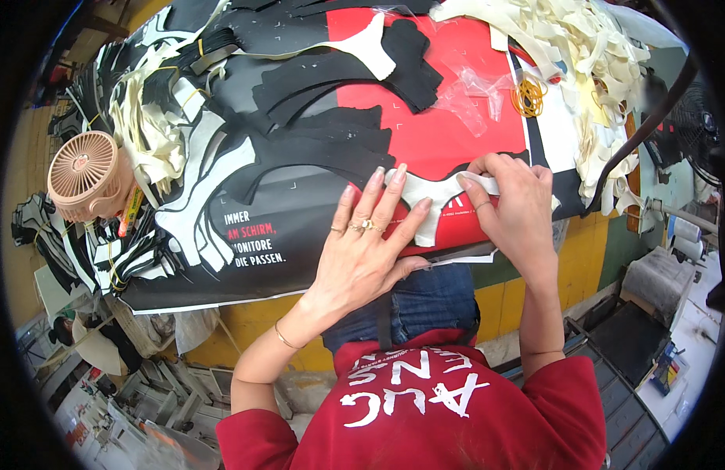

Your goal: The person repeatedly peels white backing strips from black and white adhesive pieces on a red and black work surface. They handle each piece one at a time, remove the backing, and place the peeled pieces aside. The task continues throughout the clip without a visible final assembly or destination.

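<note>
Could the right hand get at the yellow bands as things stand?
Probably yes: the yellow bands lie uncovered beyond the right hand, with nothing tall seen between them. It is on the white piece, though, so it may need to come off first.

I saw the left hand (358, 249) lying palm down, its fingers (366, 205) spread forward and the thumb apart. The right hand (515, 207) curled inward, thumb and forefinger drawn close; the left forearm (278, 343) slanted, the right forearm (541, 313) nearly straight.
</note>
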Tool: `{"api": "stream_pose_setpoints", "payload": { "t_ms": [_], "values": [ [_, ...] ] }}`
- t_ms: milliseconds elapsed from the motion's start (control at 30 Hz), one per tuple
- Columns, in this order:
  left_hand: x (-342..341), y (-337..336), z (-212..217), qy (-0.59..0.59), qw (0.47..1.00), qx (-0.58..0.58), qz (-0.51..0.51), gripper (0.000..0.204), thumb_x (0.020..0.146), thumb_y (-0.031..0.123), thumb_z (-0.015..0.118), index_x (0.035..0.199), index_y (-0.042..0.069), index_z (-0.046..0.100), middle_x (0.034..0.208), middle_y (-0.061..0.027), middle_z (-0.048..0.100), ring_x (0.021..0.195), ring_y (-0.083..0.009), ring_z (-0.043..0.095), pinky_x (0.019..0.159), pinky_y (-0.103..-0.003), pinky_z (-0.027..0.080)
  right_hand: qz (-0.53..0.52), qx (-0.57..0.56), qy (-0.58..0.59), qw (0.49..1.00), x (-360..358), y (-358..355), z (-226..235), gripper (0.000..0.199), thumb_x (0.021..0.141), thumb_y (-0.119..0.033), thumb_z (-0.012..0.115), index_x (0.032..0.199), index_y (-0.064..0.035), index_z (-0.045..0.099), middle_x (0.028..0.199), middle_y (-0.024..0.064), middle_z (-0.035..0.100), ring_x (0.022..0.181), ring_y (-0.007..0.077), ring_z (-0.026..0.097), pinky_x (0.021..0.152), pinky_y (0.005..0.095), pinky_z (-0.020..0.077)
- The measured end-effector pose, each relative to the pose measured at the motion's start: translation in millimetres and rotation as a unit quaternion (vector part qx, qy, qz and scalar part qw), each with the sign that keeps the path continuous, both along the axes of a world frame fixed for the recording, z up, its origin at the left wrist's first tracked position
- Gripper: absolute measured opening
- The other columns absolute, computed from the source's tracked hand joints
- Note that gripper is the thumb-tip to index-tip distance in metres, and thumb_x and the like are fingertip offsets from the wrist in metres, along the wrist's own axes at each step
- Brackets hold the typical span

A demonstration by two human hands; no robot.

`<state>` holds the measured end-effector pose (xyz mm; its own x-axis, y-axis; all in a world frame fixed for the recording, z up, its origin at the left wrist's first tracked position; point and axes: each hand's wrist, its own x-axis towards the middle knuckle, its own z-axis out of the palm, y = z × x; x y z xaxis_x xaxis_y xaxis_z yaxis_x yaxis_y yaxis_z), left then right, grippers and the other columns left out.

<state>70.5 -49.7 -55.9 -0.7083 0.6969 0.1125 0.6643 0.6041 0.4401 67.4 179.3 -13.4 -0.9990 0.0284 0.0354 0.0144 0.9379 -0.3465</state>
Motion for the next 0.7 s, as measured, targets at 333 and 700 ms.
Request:
{"api": "stream_pose_setpoints", "payload": {
  "t_ms": [333,700],
  "values": [
    [14.3,-7.0,-19.1,0.04,0.993,0.091,0.065,0.041,0.083,0.023,0.077,0.121,0.013,0.067,0.143,-0.0149,0.053,0.132,-0.0311,0.054,0.117,-0.049,0.029,-0.009,-0.04,-0.067,0.997,1.4,-16.1,1.4,0.039,0.075,-0.043,0.083,0.083,-0.0082,0.067,0.061,0.003,0.062,0.064,0.0225,0.058,0.071,0.0357,0.0382],
    [-76.1,36.4,13.8,-0.071,0.974,0.207,-0.062,0.022,0.085,0.019,0.072,0.104,0.009,0.072,0.131,-0.0137,0.058,0.125,-0.0327,0.051,0.104,-0.046,0.036,0.114,0.086,0.163,0.976,7.0,-14.2,-15.0,0.02,0.073,-0.022,0.078,0.082,-0.0107,0.064,0.078,0.0025,0.051,0.076,0.0239,0.053,0.075,0.0384,0.0399]
  ]
}}
